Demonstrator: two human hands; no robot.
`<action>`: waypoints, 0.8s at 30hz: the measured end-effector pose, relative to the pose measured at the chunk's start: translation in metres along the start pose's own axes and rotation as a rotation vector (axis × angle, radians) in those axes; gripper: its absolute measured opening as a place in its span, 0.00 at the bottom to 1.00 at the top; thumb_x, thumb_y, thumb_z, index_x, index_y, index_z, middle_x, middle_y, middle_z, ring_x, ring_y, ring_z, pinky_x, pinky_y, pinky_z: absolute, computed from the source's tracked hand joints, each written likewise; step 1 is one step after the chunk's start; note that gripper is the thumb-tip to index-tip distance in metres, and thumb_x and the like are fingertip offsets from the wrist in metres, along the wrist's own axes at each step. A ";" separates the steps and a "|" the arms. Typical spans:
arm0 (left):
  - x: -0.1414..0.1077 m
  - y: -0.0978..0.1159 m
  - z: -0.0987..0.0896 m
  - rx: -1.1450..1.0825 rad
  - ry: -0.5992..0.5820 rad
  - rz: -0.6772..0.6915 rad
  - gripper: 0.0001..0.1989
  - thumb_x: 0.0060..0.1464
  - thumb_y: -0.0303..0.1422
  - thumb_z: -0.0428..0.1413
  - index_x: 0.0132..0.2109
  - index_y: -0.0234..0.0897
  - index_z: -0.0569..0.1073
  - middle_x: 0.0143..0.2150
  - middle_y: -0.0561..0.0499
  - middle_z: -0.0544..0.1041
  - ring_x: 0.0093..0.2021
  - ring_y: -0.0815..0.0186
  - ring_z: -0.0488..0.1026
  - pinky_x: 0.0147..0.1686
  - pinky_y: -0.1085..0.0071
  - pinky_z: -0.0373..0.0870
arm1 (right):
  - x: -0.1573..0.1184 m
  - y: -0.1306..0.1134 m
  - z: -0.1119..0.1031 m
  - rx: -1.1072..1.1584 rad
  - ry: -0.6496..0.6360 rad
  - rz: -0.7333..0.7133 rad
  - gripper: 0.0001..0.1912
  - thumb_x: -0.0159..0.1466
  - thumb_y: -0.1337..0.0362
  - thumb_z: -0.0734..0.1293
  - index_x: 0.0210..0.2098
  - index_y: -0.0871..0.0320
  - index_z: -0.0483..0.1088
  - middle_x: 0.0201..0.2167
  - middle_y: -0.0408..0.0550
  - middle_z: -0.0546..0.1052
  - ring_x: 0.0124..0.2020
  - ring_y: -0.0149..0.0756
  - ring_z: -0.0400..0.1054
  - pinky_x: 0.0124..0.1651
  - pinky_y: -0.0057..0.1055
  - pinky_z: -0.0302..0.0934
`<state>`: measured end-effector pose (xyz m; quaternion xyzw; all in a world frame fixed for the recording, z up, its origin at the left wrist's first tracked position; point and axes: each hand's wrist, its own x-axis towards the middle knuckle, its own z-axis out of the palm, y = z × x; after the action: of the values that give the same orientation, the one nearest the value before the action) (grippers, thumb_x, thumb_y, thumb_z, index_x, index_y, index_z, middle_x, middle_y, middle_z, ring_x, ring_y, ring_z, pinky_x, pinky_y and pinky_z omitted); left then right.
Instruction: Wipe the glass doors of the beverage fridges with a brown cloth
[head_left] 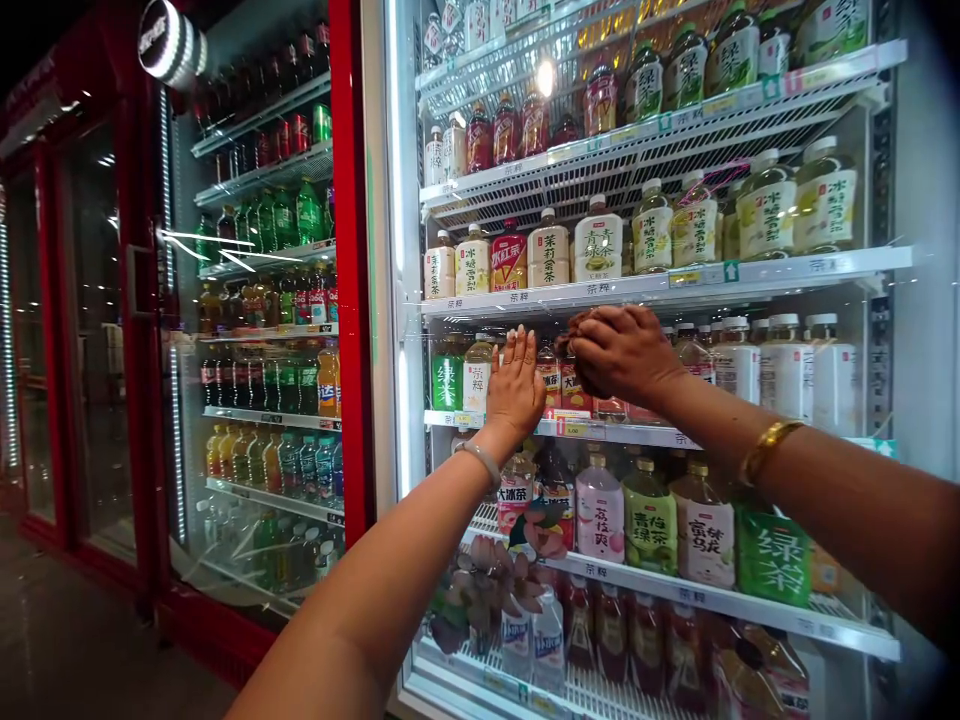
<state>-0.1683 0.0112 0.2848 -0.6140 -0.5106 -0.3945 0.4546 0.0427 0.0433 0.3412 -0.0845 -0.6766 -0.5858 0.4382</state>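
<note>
Head camera view: the bare left hand lay flat against the clear glass door of an upright drinks cooler, its fingers extended upward and only slightly spread, gripping nothing. Beside it, to the right and a little higher, the bare right hand was closed around a crumpled dark brown cloth, which sat at the glass under the curled fingers. The two hands were near each other but did not touch.

A pale, smooth bangle circled the left wrist, and a shiny gold-coloured bracelet circled the right forearm.

Behind the glass, white wire shelves carried rows of upright plastic bottles. The cloth was in front of the third full row from the top, just below a shelf edge. In that row, a green-labelled bottle stood at the far left, and white-capped bottles with pale labels stood toward the right. One shelf lower, a pink-labelled bottle stood left of a large green-labelled container.

Muted pink and grey flower shapes overlapped the lower bottles; whether they were reflected or printed could not be told. To the left stood another glass-fronted cooler with a glossy red frame, holding bottles and cans.
</note>
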 end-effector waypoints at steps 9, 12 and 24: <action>0.005 0.036 0.008 -0.025 -0.006 -0.079 0.35 0.65 0.29 0.42 0.76 0.32 0.47 0.79 0.45 0.45 0.79 0.59 0.35 0.77 0.49 0.33 | -0.040 -0.012 -0.015 0.137 -0.084 -0.134 0.09 0.69 0.63 0.63 0.45 0.52 0.75 0.49 0.45 0.80 0.59 0.43 0.61 0.62 0.44 0.46; 0.009 0.045 0.011 -0.049 0.012 -0.050 0.34 0.65 0.29 0.41 0.76 0.33 0.47 0.79 0.45 0.45 0.79 0.61 0.36 0.77 0.50 0.33 | -0.045 0.014 -0.016 0.033 -0.048 -0.044 0.09 0.70 0.61 0.63 0.46 0.51 0.74 0.51 0.45 0.79 0.58 0.44 0.60 0.59 0.43 0.48; 0.008 0.079 0.024 -0.024 0.029 0.067 0.34 0.66 0.30 0.42 0.76 0.33 0.46 0.79 0.46 0.47 0.79 0.63 0.37 0.77 0.52 0.31 | -0.067 0.031 -0.019 0.081 -0.056 -0.093 0.09 0.69 0.63 0.65 0.47 0.50 0.74 0.52 0.43 0.79 0.61 0.43 0.60 0.63 0.44 0.48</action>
<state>-0.0888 0.0314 0.2734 -0.6303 -0.4784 -0.3940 0.4676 0.1122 0.0626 0.3161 -0.0516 -0.7149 -0.5752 0.3942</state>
